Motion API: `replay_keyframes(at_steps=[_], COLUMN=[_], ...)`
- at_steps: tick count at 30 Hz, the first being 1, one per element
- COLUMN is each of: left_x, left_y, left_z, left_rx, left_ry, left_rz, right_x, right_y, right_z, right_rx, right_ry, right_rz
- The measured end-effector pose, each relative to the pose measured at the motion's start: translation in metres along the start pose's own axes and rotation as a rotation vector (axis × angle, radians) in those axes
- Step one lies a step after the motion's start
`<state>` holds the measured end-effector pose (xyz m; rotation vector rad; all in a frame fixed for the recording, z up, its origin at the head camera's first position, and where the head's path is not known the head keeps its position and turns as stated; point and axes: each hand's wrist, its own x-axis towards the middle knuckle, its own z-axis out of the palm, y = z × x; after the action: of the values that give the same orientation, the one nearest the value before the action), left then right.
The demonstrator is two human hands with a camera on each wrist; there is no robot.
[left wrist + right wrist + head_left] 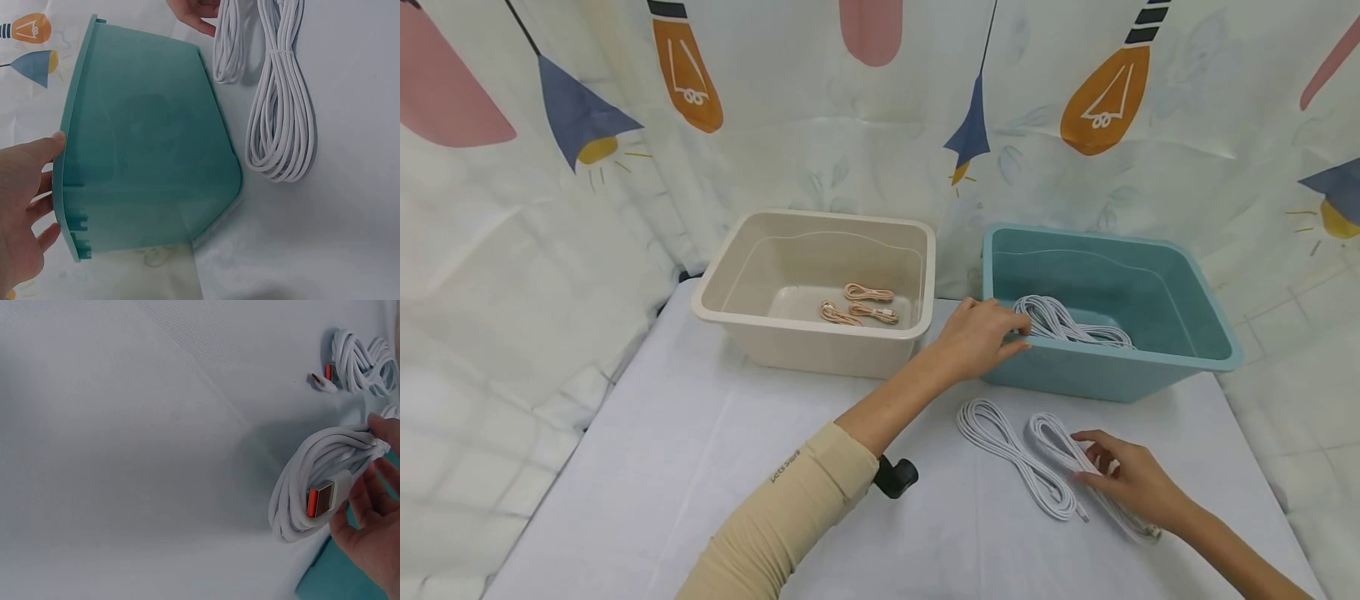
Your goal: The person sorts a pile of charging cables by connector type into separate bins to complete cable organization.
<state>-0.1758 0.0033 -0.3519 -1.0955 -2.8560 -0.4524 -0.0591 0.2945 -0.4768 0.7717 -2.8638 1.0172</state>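
Observation:
My left hand grips the near left rim of a teal plastic bin, its fingers and thumb at the edge in the left wrist view. Several coiled white cables lie inside that bin. In front of it, my right hand pinches a bundled white USB cable, which is tilted up over the cloth. The bundle's metal plug with an orange insert shows in the right wrist view. Just left of it, a second bundled white cable lies flat on the table.
A beige bin stands at the back left, with three small bundled tan cables in it. White cloth covers the table. A printed curtain hangs close behind both bins. A black mount juts from beneath the left sleeve.

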Motion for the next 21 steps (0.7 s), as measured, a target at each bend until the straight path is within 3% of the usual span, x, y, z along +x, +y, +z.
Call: replay_keyframes(at_steps=[13,21], left_x=[-0.001,-0.001], left_y=[0.000,0.000], left_z=[-0.001,-0.002], left_rx=[0.003,0.003], left_ry=[-0.001,-0.002], left_rz=[0.002,0.002], right_x=[0.008,0.010], right_y=[-0.003,-0.010], right_z=[-0.019,-0.033], right_rx=[-0.019,-0.049], right_ry=[0.038,0.026], right_rz=[-0.047,-0.014])
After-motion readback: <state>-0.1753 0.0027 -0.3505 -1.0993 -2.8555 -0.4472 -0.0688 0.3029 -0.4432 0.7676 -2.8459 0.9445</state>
